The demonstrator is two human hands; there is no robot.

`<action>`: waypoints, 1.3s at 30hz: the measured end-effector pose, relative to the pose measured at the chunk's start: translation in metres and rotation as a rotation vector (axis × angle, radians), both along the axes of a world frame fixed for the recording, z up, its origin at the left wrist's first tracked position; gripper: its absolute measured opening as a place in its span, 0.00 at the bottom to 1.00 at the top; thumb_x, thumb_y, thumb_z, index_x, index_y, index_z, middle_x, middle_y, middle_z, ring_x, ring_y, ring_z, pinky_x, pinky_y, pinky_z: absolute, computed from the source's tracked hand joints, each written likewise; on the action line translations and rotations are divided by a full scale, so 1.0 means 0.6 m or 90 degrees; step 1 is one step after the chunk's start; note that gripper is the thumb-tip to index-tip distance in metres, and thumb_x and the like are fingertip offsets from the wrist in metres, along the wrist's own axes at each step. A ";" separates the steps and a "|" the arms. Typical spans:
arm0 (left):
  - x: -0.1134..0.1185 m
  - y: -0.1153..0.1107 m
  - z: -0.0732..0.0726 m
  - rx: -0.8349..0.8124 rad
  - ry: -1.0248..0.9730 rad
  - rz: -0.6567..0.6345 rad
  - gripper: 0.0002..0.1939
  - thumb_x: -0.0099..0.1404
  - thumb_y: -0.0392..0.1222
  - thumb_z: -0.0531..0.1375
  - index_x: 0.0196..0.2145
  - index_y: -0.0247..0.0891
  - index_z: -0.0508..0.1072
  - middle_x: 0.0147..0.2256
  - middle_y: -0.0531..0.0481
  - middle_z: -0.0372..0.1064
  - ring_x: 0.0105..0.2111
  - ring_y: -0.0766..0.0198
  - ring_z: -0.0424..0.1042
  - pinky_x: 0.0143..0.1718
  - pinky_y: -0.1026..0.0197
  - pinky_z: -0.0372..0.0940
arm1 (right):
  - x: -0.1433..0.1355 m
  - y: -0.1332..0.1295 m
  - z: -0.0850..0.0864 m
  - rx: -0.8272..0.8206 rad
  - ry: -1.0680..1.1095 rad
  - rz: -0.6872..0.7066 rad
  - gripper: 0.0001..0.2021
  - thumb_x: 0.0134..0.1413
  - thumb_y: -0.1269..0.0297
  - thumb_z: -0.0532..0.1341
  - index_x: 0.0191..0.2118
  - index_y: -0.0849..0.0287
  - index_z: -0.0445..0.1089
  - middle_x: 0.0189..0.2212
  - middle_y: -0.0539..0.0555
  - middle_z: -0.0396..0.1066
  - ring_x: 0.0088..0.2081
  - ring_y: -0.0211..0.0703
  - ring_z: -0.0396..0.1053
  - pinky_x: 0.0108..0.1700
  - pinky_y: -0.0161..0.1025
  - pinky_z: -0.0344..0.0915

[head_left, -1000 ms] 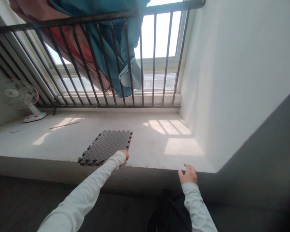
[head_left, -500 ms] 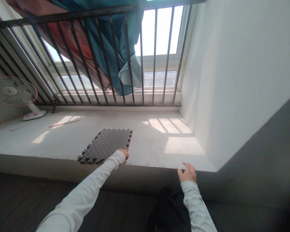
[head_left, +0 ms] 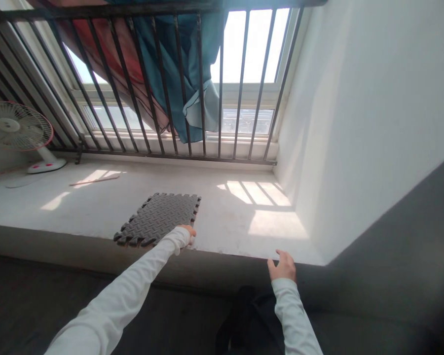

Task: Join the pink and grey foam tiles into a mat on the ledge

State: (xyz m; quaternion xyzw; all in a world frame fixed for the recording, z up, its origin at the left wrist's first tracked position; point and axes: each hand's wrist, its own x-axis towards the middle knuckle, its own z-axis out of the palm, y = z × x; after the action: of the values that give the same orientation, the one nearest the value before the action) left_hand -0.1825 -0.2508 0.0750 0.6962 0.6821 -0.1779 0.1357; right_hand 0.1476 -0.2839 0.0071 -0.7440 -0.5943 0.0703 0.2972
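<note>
A grey foam mat tile (head_left: pixel 159 217) with jagged interlocking edges lies on the white window ledge (head_left: pixel 222 207), close to its front edge. My left hand (head_left: pixel 188 230) is at the tile's near right corner, its fingers bent round that edge; the wrist and sleeve cover part of the tile. To the right, my right hand (head_left: pixel 282 266) hovers by the front edge of the ledge, thumb and fingers apart, holding nothing.
A small fan (head_left: pixel 25 130) stands at the ledge's left end. Nearby lies a thin stick (head_left: pixel 94 181). Dark metal railing (head_left: pixel 163 156) runs along the back, before a window with teal and pink curtains (head_left: pixel 170 74). A white wall (head_left: pixel 355 123) bounds the right.
The view has shifted and tilted slightly. Both hands keep nearly the same places relative to the ledge, and the tile lies as before.
</note>
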 end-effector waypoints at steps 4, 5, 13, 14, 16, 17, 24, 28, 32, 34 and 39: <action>0.001 -0.057 0.001 0.148 -0.010 0.050 0.14 0.61 0.41 0.49 0.43 0.43 0.68 0.46 0.47 0.65 0.43 0.62 0.66 0.42 0.62 0.61 | 0.009 0.005 -0.007 0.006 0.009 -0.013 0.20 0.42 0.62 0.49 0.42 0.63 0.64 0.46 0.63 0.60 0.50 0.51 0.56 0.47 0.45 0.58; 0.001 -0.076 -0.005 0.195 -0.006 0.095 0.15 0.62 0.41 0.46 0.42 0.43 0.68 0.44 0.47 0.65 0.42 0.62 0.67 0.40 0.62 0.61 | 0.011 0.007 -0.009 0.003 0.016 -0.018 0.20 0.42 0.62 0.49 0.42 0.63 0.64 0.46 0.63 0.60 0.50 0.51 0.56 0.47 0.45 0.57; 0.010 -0.147 -0.059 0.197 0.024 0.383 0.24 0.62 0.51 0.46 0.52 0.37 0.56 0.43 0.40 0.68 0.40 0.55 0.69 0.36 0.58 0.61 | 0.003 0.011 -0.008 -0.016 0.023 0.012 0.21 0.41 0.62 0.49 0.43 0.64 0.63 0.46 0.65 0.59 0.51 0.52 0.55 0.48 0.46 0.57; 0.012 -0.143 -0.062 0.187 0.015 0.391 0.25 0.62 0.51 0.45 0.54 0.37 0.53 0.43 0.39 0.68 0.39 0.55 0.69 0.36 0.58 0.61 | 0.002 0.011 -0.009 -0.015 0.024 0.015 0.21 0.41 0.62 0.49 0.43 0.64 0.63 0.47 0.65 0.59 0.51 0.52 0.55 0.47 0.46 0.57; 0.016 -0.135 -0.068 0.167 0.003 0.401 0.28 0.62 0.51 0.44 0.57 0.37 0.48 0.41 0.39 0.70 0.38 0.54 0.70 0.36 0.58 0.61 | 0.001 0.013 -0.011 -0.013 0.027 0.013 0.21 0.40 0.63 0.49 0.43 0.65 0.63 0.47 0.66 0.59 0.50 0.53 0.55 0.47 0.46 0.57; 0.018 -0.130 -0.071 0.162 0.000 0.402 0.29 0.62 0.51 0.43 0.58 0.37 0.46 0.41 0.38 0.70 0.38 0.54 0.70 0.36 0.58 0.61 | 0.002 0.014 -0.014 -0.013 0.029 0.008 0.21 0.40 0.63 0.50 0.42 0.65 0.64 0.46 0.66 0.60 0.50 0.53 0.55 0.47 0.47 0.57; 0.023 -0.118 -0.094 0.204 -0.004 0.419 0.30 0.63 0.47 0.40 0.60 0.31 0.41 0.40 0.36 0.70 0.37 0.55 0.71 0.35 0.58 0.63 | 0.011 0.008 -0.016 0.003 0.021 -0.006 0.19 0.41 0.63 0.50 0.42 0.62 0.64 0.45 0.63 0.60 0.50 0.50 0.56 0.47 0.44 0.57; 0.023 -0.118 -0.098 0.198 -0.026 0.429 0.30 0.62 0.45 0.41 0.60 0.30 0.40 0.41 0.35 0.69 0.37 0.54 0.71 0.35 0.57 0.63 | 0.011 0.002 -0.006 -0.001 0.017 0.002 0.19 0.42 0.62 0.49 0.42 0.64 0.64 0.45 0.64 0.60 0.49 0.51 0.57 0.47 0.44 0.57; 0.026 -0.117 -0.103 0.223 -0.033 0.438 0.30 0.62 0.43 0.42 0.60 0.29 0.41 0.41 0.34 0.68 0.37 0.53 0.70 0.37 0.55 0.63 | 0.008 0.000 -0.001 0.000 0.022 0.010 0.20 0.42 0.63 0.49 0.42 0.65 0.64 0.46 0.65 0.60 0.49 0.53 0.57 0.48 0.45 0.57; 0.029 -0.116 -0.106 0.235 -0.030 0.446 0.31 0.62 0.43 0.43 0.60 0.28 0.40 0.42 0.33 0.67 0.39 0.53 0.69 0.37 0.55 0.63 | 0.006 0.000 0.000 -0.002 0.023 0.011 0.20 0.42 0.63 0.49 0.42 0.65 0.63 0.46 0.65 0.60 0.50 0.52 0.57 0.48 0.44 0.57; 0.027 -0.109 -0.117 0.252 -0.013 0.447 0.30 0.62 0.42 0.43 0.60 0.30 0.43 0.44 0.35 0.66 0.38 0.55 0.70 0.36 0.58 0.64 | 0.006 -0.001 0.000 -0.007 0.022 0.013 0.20 0.43 0.63 0.49 0.43 0.66 0.63 0.46 0.66 0.59 0.50 0.52 0.56 0.48 0.44 0.56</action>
State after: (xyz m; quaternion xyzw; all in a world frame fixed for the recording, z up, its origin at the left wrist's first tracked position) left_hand -0.1662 -0.3164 0.0047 0.4349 0.8984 0.0211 0.0580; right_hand 0.1512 -0.2844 0.0070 -0.7383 -0.5960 0.0895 0.3029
